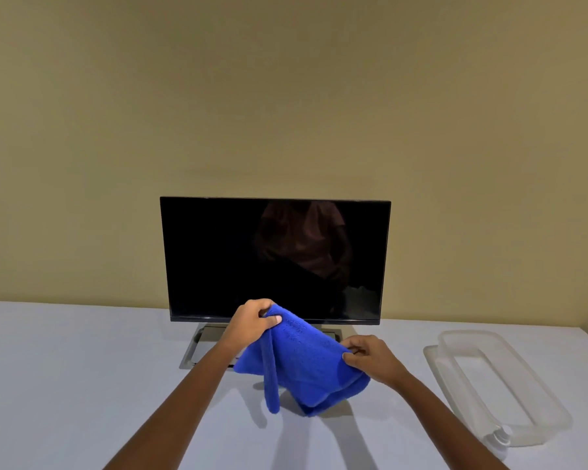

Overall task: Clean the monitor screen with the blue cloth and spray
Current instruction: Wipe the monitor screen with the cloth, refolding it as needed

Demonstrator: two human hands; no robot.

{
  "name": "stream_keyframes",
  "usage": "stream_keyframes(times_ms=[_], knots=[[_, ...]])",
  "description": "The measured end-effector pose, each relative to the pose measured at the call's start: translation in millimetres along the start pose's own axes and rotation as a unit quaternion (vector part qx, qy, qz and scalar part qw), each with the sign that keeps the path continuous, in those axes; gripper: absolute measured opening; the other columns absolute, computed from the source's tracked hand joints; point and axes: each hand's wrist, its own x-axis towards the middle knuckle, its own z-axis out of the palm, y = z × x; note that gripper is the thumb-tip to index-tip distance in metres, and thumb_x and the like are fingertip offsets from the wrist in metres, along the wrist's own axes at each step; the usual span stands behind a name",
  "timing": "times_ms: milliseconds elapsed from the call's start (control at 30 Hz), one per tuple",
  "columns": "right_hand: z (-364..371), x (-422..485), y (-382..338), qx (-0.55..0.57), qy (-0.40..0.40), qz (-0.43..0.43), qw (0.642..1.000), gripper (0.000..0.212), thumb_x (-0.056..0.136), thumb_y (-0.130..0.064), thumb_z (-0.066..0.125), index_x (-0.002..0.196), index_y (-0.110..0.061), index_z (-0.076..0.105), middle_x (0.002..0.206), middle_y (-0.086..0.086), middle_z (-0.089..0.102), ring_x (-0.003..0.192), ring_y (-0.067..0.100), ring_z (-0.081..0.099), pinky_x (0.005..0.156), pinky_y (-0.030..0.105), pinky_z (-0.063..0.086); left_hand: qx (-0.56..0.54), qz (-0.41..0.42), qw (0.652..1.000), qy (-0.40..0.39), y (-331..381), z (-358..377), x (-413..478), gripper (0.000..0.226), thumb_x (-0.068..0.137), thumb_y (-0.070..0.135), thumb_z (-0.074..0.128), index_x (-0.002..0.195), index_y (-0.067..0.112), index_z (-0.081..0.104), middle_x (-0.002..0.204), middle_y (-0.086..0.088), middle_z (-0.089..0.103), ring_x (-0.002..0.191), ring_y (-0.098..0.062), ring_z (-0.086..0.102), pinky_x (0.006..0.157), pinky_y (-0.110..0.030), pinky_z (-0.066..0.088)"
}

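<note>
Head view: the left hand [252,320] and right hand [370,359] both have hold of the blue cloth [306,364], which hangs between them in front of the monitor [275,259]. Left hand: fingers curled, thumb pressed over the cloth's top corner, pinching it tight. That corner sits higher than the other grip & overlaps the screen's bottom edge. Right hand: thumb & fingertips pinch the cloth's opposite edge, lower down and nearer the person. Btw. the two grips the fabric runs on a slant. Below them it sags in folds, w/ one narrow strip dangling straight down under the left grip. The cloth's lowest fold is close to the table [82,374], w/ its shadow right under it; can't tell if it touches. Behind the grips the monitor stands upright, screen dark, w/ a dim reflection of the person's torso above the left hand. Its flat grey base [197,347] lies on the table just behind & below the left wrist, partly hidden by the cloth. Out past the right hand, well apart from it, a clear plastic tub [543,418] sits on the table. A small white part [499,439] shows at the tub's near corner, too blurred to name. A plain beige wall [286,96] fills the bkgd above both hands.
</note>
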Motion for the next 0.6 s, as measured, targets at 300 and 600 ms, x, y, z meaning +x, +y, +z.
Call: stream_keyframes(times_ms=[300,600], knots=[[0,33,-11,-0.086,-0.045,0.024,0.995,0.018,0.089,-0.013,0.051,0.09,-0.009,0.068,0.096,0.005,0.067,0.084,0.011,0.057,0.071,0.017,0.044,0.099,-0.083,0.988,-0.089,-36,-5,-2,0.01,0.083,0.012,0.06,0.092,0.014,0.065,0.079,0.003,0.058,0.07,-0.009,0.055,0.052,-0.013,0.042],[57,25,34,-0.348,0.011,-0.067,0.935,0.03,0.093,-0.021,0.042,0.12,-0.019,0.056,0.123,0.002,0.059,0.111,0.021,0.054,0.093,0.028,0.041,0.3,0.001,0.95,-0.084,-90,57,-28,0.025,0.086,0.004,0.04,0.101,0.017,0.054,0.116,-0.001,0.049,0.098,-0.022,0.056,0.074,-0.03,0.044]])
